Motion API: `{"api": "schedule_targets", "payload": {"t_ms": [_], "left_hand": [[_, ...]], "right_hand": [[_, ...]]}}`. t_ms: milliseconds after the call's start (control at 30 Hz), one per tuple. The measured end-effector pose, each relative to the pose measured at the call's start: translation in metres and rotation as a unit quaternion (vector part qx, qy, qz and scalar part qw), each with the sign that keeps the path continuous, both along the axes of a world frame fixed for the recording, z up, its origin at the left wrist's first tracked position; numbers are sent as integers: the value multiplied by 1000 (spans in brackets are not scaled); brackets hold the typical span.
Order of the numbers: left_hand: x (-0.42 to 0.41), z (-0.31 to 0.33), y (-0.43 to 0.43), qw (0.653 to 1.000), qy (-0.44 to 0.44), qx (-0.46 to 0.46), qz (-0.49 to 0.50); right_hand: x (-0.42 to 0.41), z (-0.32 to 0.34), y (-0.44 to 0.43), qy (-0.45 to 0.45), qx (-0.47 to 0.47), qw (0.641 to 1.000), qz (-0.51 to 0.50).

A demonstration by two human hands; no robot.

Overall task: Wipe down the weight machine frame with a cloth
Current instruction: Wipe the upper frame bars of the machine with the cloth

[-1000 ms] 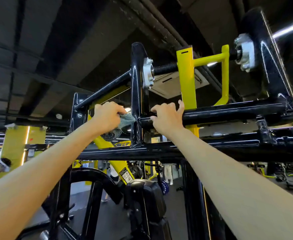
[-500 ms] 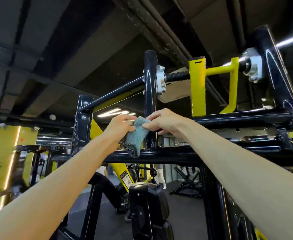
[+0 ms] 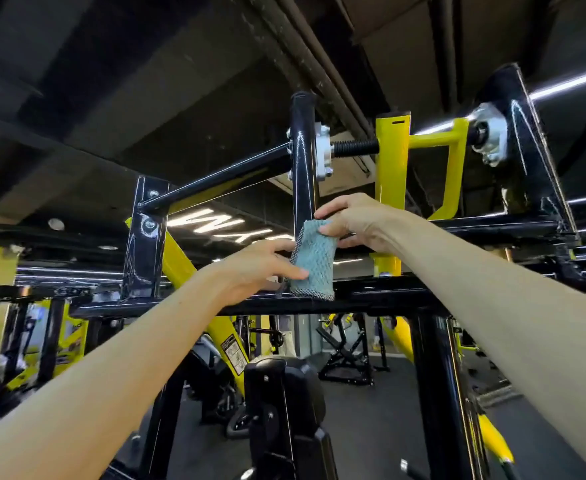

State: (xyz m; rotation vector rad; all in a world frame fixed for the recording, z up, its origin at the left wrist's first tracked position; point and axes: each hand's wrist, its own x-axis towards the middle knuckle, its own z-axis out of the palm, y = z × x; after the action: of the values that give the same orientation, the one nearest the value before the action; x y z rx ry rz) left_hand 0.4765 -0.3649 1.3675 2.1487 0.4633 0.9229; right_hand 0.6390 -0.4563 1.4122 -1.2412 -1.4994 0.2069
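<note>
Pinching cloth (image 3: 314,261) at upright post (image 3: 303,161), right grip (image 3: 357,225) on top edge, left grip (image 3: 260,268) on side; likely repositioning mid-task, most frame (image 3: 388,299) wiping seemingly left.

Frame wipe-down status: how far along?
Done: cannot tell; the glossy black frame shows no wiped-versus-dusty line. In hand: left hand and right hand both hold the teal cloth at the foot of the upright post. Left, likely: that post, the lower crossbar, the yellow arm.
</note>
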Motion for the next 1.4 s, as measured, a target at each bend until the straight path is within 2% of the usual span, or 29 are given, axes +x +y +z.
{"api": "schedule_targets", "payload": {"t_ms": [100, 167, 233, 267, 300, 333, 400, 467, 533, 600, 700, 733, 867, 900, 1000, 1100, 1200, 1233, 1333, 1400], "left_hand": [[7, -3, -6, 998, -27, -29, -46], [25, -14, -9, 989, -122, -77, -37], [40, -23, -5, 952, -263, -155, 14], [44, -23, -1, 931, -319, -171, 43], [47, -22, 4, 922, -345, -154, 80], [48, -18, 10, 927, -342, -99, 121], [50, -7, 15, 929, -306, 59, 197], [57, 9, 12, 905, -273, 212, 248], [68, 25, 9, 865, -236, 318, 308], [78, 33, 13, 822, -165, 411, 358], [89, 38, 26, 734, 8, 567, 373], [89, 39, 28, 708, 58, 595, 377], [91, 64, 19, 631, 194, 622, 422], [96, 71, 18, 620, 227, 617, 428], [119, 88, 19, 641, 285, 569, 429], [132, 90, 18, 622, 290, 587, 429], [118, 96, 13, 654, 284, 573, 404], [113, 99, 9, 654, 295, 574, 394], [112, 107, -5, 634, 377, 549, 393], [122, 111, -4, 626, 409, 524, 409]], "right_hand": [[-10, -5, 0, 0, -15, 1000, 15], [-13, -6, 6, 39, -13, 999, -22], [-10, -8, 14, 44, 22, 989, -139], [-4, -6, 17, 5, 54, 974, -222], [1, -5, 19, -47, 79, 955, -282], [6, -5, 18, -98, 93, 940, -314], [12, -4, 16, -174, 91, 924, -327], [14, -4, 19, -218, 76, 915, -331], [14, -6, 25, -247, 57, 907, -337], [18, -12, 34, -276, 46, 893, -352], [29, -18, 36, -326, 72, 866, -373], [32, -18, 36, -333, 84, 863, -371], [35, -18, 34, -293, 140, 886, -331], [36, -20, 34, -278, 151, 894, -317], [47, -19, 36, -255, 183, 904, -291], [52, -20, 39, -290, 211, 879, -314], [50, -20, 40, -293, 226, 874, -315], [51, -19, 40, -280, 231, 878, -311], [53, -17, 41, -225, 238, 895, -304], [50, -18, 43, -220, 247, 892, -309]]}}
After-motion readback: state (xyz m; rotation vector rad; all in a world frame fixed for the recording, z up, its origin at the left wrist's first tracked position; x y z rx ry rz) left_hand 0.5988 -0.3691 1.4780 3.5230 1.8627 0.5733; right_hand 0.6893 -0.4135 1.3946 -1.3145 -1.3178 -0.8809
